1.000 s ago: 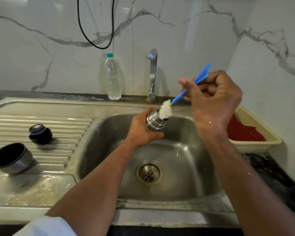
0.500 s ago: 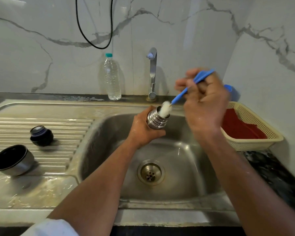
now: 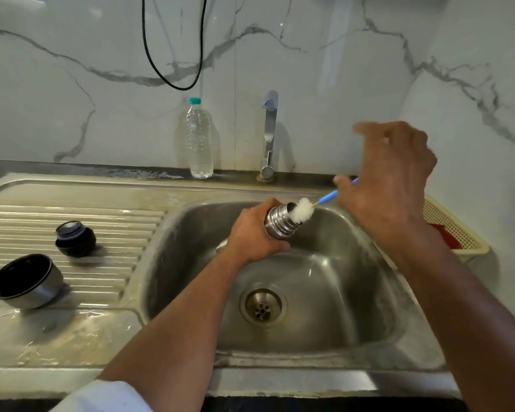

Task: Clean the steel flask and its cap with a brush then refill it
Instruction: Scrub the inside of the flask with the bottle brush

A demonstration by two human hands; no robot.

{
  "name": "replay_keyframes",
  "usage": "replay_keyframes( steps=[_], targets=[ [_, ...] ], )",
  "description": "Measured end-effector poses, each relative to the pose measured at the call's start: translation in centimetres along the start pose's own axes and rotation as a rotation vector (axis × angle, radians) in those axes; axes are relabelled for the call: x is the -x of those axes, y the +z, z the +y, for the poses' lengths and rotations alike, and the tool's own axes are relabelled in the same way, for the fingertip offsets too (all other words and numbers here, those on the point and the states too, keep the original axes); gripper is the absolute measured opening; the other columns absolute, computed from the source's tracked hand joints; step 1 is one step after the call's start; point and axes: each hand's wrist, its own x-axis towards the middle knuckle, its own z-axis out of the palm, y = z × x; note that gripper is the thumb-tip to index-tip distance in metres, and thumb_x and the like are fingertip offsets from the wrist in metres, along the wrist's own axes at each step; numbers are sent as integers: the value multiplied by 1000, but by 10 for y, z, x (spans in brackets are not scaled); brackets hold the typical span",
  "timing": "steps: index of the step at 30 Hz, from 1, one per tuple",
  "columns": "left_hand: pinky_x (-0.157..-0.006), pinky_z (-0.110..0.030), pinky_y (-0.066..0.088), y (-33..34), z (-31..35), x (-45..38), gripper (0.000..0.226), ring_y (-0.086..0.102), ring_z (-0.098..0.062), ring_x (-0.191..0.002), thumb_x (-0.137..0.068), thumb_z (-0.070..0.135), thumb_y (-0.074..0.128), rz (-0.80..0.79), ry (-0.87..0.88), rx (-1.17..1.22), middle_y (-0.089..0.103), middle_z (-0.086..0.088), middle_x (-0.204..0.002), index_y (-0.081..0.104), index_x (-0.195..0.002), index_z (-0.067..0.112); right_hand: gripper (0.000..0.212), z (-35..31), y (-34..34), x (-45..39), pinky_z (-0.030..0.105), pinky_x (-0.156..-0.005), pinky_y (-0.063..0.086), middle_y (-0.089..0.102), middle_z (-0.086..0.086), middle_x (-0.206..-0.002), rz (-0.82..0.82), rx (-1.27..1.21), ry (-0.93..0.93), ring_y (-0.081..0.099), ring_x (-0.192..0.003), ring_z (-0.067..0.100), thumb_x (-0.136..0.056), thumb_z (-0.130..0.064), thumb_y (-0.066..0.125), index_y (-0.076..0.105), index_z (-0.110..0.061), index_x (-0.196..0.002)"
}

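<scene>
Over sink basin [image 3: 369, 292]: left hand [image 3: 252, 233] fingers clasp flask [image 3: 280, 221]; right hand [image 3: 390, 185] pinches brush [image 3: 304, 210] handle, bristles at mouth.

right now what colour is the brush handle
Blue, with white bristles; the head view shows the brush handle best.

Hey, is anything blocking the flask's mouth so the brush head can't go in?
Nothing visible does. The brush head sits right at the open mouth of the flask, which the left hand grips over the sink.
</scene>
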Motion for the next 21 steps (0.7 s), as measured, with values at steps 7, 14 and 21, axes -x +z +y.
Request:
replay_keyframes(
  steps=[7,14,21],
  targets=[
    [-78,-43,62,-2,4,2,74,72,-6,-87,-46,38,92,-46,38,-4,74,15,-97,64,-115,39,23,-24,-1,9,39,-78,40,70,5,-115,-591,562,-501,68,-108,30,-94,-15,63,68,-22,-115],
    [-92,-49,54,-6,14,2,72,68,-9,-88,-45,41,90,-55,57,-117,70,23,-89,62,-111,42,26,-23,-37,26,35,-58,33,68,2,-109,-603,701,-648,62,-89,26,-97,-5,51,65,-18,-115],
    [-98,-55,52,-14,6,2,67,69,-7,-90,-47,38,88,-24,34,-145,71,22,-89,65,-111,39,29,-21,-61,28,33,-56,38,47,-2,-77,-668,507,-307,49,-67,16,-92,-10,53,36,-21,-72]
  ],
)
